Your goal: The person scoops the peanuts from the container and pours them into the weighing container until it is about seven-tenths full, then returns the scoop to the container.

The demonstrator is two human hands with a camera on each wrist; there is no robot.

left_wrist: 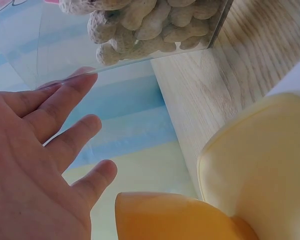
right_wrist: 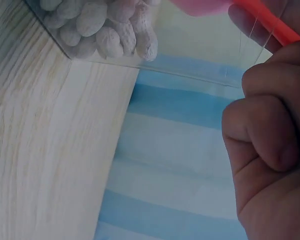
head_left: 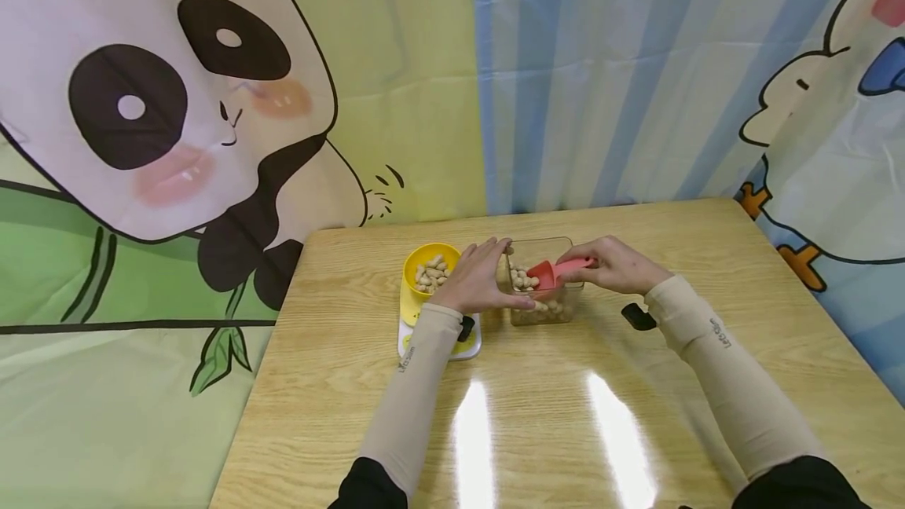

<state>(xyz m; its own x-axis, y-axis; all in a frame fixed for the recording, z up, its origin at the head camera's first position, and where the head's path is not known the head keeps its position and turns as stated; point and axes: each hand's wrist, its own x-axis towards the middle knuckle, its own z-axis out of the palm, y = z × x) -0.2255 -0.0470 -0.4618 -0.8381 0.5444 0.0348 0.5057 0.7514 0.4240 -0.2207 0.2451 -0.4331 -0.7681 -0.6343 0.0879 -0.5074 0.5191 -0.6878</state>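
A clear, square-sided container [head_left: 569, 311] holds peanuts in their shells [left_wrist: 145, 22] and stands near the middle of the table. My left hand [head_left: 483, 277] rests against its left side, the fingers straight and spread with the thumb along the front. In the left wrist view, fingertips touch the clear wall. My right hand [head_left: 613, 264] grips the handle of a pink-red scoop [head_left: 544, 274], its bowl inside the container by the peanuts. The right wrist view shows curled fingers [right_wrist: 270, 125] at the orange-red handle.
Left of the container, a yellow bowl [head_left: 408, 267] with peanuts sits on what looks like a white and yellow kitchen scale [head_left: 408, 309], partly behind the left forearm. The wooden table [head_left: 339, 383] meets a cartoon-printed curtain [head_left: 424, 100] at its back edge.
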